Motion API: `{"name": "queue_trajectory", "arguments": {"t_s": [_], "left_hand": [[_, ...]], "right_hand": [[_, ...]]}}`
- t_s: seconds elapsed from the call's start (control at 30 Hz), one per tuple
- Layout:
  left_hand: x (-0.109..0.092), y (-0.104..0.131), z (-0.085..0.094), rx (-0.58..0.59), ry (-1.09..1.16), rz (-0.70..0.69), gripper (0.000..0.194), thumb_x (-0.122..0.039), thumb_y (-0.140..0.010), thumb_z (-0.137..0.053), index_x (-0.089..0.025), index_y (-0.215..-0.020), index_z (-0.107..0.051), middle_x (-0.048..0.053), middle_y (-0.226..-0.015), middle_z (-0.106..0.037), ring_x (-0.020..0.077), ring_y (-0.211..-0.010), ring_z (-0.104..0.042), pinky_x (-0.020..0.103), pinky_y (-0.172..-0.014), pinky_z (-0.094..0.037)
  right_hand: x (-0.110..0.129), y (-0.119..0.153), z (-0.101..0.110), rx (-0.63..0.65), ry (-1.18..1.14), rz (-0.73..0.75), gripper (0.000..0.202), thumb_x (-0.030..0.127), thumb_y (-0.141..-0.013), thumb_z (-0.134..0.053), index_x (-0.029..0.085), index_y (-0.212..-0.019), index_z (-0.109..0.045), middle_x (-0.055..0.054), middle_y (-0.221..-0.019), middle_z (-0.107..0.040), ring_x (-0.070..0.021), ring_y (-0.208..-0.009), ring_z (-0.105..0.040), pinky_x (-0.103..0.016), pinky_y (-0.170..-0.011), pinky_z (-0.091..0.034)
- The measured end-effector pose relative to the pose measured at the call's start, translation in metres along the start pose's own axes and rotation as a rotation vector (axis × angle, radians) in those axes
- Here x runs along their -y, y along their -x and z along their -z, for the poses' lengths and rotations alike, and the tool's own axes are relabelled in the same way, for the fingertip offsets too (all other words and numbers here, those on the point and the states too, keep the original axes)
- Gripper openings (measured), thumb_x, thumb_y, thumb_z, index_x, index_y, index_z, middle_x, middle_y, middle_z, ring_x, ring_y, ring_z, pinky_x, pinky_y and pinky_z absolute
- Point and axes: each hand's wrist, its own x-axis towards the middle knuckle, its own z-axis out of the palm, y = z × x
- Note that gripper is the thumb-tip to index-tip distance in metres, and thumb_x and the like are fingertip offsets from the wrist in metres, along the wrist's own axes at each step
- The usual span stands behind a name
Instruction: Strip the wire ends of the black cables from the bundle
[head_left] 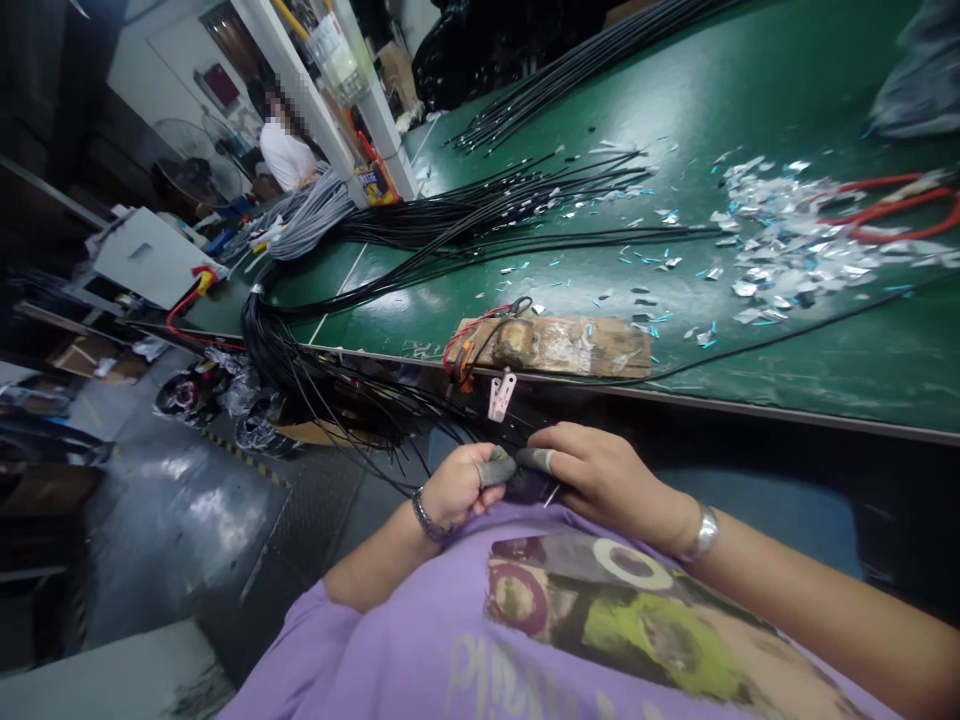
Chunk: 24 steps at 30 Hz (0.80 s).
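Note:
Close to my body, below the table edge, both hands meet over a thin black cable, mostly hidden by my fingers. My left hand [466, 484] is closed in a pinch, with a grey covering on the thumb. Beside it my right hand [611, 485] is closed too, a similar grey covering on a finger. A thin pale cable end [553, 495] sticks out under the right fingers. From the left, a bundle of black cables [262, 335] droops over the table edge toward my hands. A pink clip [501, 396] hangs at the edge just above them.
On the green table [765, 370] lie a wooden block [592, 345], foil and blue scraps [795, 235], orange-handled scissors [900, 210] and more black cables [585, 75]. Grey cables [311, 215] lie farther left. A co-worker [285, 155] sits beyond a white post [300, 95].

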Motion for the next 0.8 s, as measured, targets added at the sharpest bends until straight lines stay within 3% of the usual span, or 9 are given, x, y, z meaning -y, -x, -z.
{"name": "queue_trajectory", "arguments": {"t_s": [0.07, 0.13, 0.23, 0.33, 0.43, 0.53, 0.6, 0.7, 0.8], "left_hand": [[0.003, 0.002, 0.000, -0.085, -0.180, -0.113, 0.034, -0.051, -0.073, -0.058, -0.018, -0.071, -0.050, -0.006, -0.046, -0.047, 0.0059, -0.035, -0.035, 0.019, -0.037, -0.026], [0.008, 0.003, 0.000, -0.258, -0.494, -0.339, 0.021, -0.037, -0.076, -0.058, -0.017, -0.083, -0.059, 0.000, -0.062, -0.059, 0.0096, -0.050, -0.049, 0.021, -0.049, -0.038], [0.018, 0.001, 0.002, -0.479, -0.981, -0.670, 0.019, -0.021, -0.074, -0.056, -0.019, -0.090, -0.067, 0.007, -0.082, -0.065, 0.0148, -0.069, -0.056, 0.025, -0.063, -0.042], [0.022, -0.002, 0.009, -0.432, -1.173, -0.787, 0.016, -0.017, -0.071, -0.056, -0.018, -0.080, -0.070, 0.008, -0.073, -0.065, 0.0158, -0.064, -0.055, 0.026, -0.061, -0.040], [0.016, -0.003, 0.014, -0.281, -1.025, -0.722, 0.014, -0.025, -0.075, -0.058, -0.018, -0.076, -0.070, 0.007, -0.064, -0.063, 0.0156, -0.061, -0.053, 0.027, -0.062, -0.040], [0.008, -0.001, 0.017, -0.154, -0.633, -0.575, 0.030, -0.045, -0.077, -0.060, -0.017, -0.072, -0.069, 0.006, -0.065, -0.063, 0.0138, -0.061, -0.052, 0.025, -0.062, -0.041], [0.007, -0.001, 0.017, -0.087, -0.345, -0.454, 0.044, -0.058, -0.068, -0.065, -0.014, -0.065, -0.065, 0.003, -0.060, -0.059, 0.0116, -0.057, -0.048, 0.024, -0.058, -0.040], [0.011, -0.002, 0.017, -0.033, -0.037, -0.297, 0.055, -0.065, -0.051, -0.073, -0.011, -0.059, -0.061, 0.000, -0.054, -0.052, 0.0085, -0.053, -0.043, 0.023, -0.056, -0.038], [0.016, -0.003, 0.018, -0.032, 0.095, -0.242, 0.056, -0.063, -0.047, -0.076, -0.010, -0.056, -0.058, -0.002, -0.052, -0.048, 0.0069, -0.052, -0.040, 0.022, -0.055, -0.036]], "right_hand": [[0.001, -0.001, 0.000, -0.002, -0.077, -0.110, 0.026, 0.008, -0.066, -0.046, 0.019, -0.081, -0.065, -0.009, -0.085, -0.066, -0.0195, -0.073, -0.056, -0.030, -0.063, -0.045], [0.002, -0.002, -0.003, -0.031, -0.229, -0.298, 0.016, 0.012, -0.066, -0.048, 0.020, -0.070, -0.061, -0.006, -0.075, -0.062, -0.0183, -0.069, -0.054, -0.029, -0.061, -0.043], [0.006, -0.004, -0.011, -0.074, -0.623, -0.615, 0.010, 0.026, -0.069, -0.055, 0.021, -0.061, -0.053, 0.000, -0.061, -0.055, -0.0155, -0.059, -0.049, -0.028, -0.057, -0.041], [0.010, -0.006, -0.019, -0.087, -1.059, -0.939, 0.019, 0.035, -0.063, -0.061, 0.020, -0.059, -0.049, 0.005, -0.051, -0.046, -0.0099, -0.047, -0.037, -0.024, -0.046, -0.032], [0.011, -0.006, -0.019, -0.077, -1.285, -1.103, 0.026, 0.037, -0.060, -0.065, 0.020, -0.058, -0.046, 0.006, -0.047, -0.039, -0.0066, -0.042, -0.028, -0.021, -0.039, -0.020], [0.008, -0.005, -0.011, -0.174, -1.169, -1.009, 0.026, 0.042, -0.066, -0.065, 0.020, -0.065, -0.051, 0.004, -0.051, -0.044, -0.0084, -0.043, -0.034, -0.022, -0.040, -0.026], [0.007, -0.005, -0.004, -0.210, -0.941, -0.810, 0.020, 0.040, -0.071, -0.063, 0.021, -0.075, -0.058, 0.000, -0.062, -0.056, -0.0132, -0.053, -0.047, -0.026, -0.047, -0.040], [0.007, -0.005, 0.002, -0.121, -0.624, -0.406, 0.021, 0.024, -0.075, -0.056, 0.023, -0.094, -0.064, -0.006, -0.087, -0.064, -0.0196, -0.078, -0.058, -0.031, -0.067, -0.049], [0.010, -0.007, 0.000, -0.039, -0.438, -0.162, 0.038, 0.007, -0.070, -0.048, 0.023, -0.102, -0.063, -0.007, -0.096, -0.064, -0.0179, -0.081, -0.060, -0.028, -0.068, -0.049]]}}
